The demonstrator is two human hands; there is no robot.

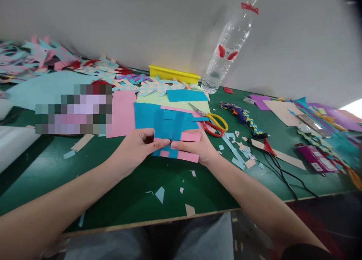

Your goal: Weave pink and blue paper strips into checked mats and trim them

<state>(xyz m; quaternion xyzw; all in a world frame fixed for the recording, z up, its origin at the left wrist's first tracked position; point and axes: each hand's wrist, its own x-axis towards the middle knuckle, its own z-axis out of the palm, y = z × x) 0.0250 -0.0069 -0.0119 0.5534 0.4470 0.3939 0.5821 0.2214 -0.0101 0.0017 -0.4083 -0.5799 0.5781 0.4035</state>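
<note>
My left hand and my right hand hold a piece of woven paper between them, above the front part of the table. It is made of blue and pink strips crossing over and under, with pink ends sticking out on the right. Both thumbs press on its front near the middle, tips almost meeting; the other fingers are mostly hidden behind it. Just beyond lie a blue sheet and a pink sheet. Scissors with one yellow and one red handle lie partly spread beside my right hand.
A clear plastic bottle leans at the wall beside a yellow tray. Woven paper pieces heap at the back left. On the right are a corded tool, paper scraps and a purple pack. The table edge runs before me.
</note>
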